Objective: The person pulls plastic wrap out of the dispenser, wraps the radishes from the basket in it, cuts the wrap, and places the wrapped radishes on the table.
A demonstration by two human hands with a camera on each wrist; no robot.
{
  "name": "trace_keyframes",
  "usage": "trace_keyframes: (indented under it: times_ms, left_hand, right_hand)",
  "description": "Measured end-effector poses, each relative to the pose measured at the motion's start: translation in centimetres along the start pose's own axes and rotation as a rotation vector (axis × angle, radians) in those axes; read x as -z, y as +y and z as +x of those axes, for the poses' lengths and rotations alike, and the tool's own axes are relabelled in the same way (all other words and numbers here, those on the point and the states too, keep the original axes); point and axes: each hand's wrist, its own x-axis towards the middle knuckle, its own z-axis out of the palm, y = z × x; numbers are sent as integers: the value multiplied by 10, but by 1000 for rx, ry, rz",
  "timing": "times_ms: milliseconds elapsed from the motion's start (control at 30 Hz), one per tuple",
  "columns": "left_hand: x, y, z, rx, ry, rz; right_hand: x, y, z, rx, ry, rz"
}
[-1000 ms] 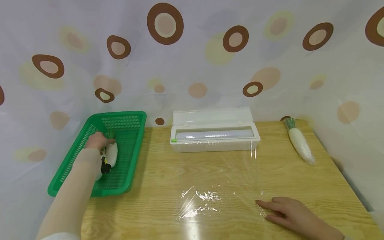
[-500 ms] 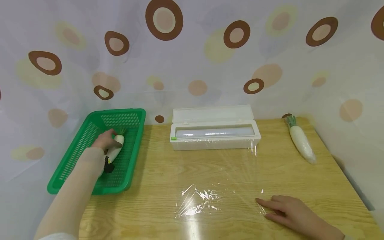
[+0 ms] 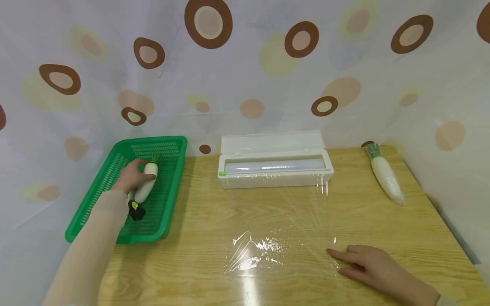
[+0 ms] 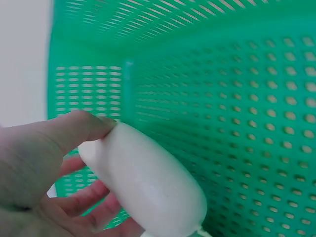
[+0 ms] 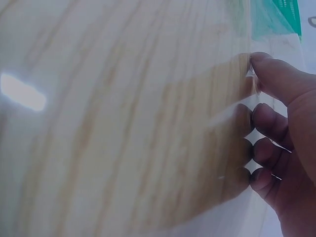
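Inside the green basket, my left hand grips a white radish with green leaves. In the left wrist view, the thumb lies over the radish and the fingers curve beneath it. Part of another pale item beside it is hidden by my wrist. My right hand rests on the table at the right edge of a sheet of clear plastic wrap. Its fingertips press down there, seen in the right wrist view. The wrap runs toward me from a white dispenser box whose lid stands up.
A radish wrapped in clear film lies at the right rear of the wooden table. A patterned curtain hangs along the back and sides. The basket stands at the table's left, and a black wrist device sits on my left wrist.
My left hand has shifted slightly right in the basket and taken hold of the radish, whose leafy end has moved right. My right hand stays at the wrap's edge.
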Motion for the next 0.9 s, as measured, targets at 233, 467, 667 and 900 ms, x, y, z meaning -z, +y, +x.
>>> trace_keyframes:
  times_ms: [233,467,667,900]
  left_hand:
    - [21,10,-22,7,77,-149]
    - [27,44,-59,-99,183,-244]
    - [0,103,-99,-278,227,-138]
    - [-75,159,-118,-573,123,-105]
  right_hand:
    - [0,1,1,1,7,3]
    - [0,1,0,0,16,7]
    - [0,1,-1,-5,28,13]
    - [-1,2,0,-2,38,13]
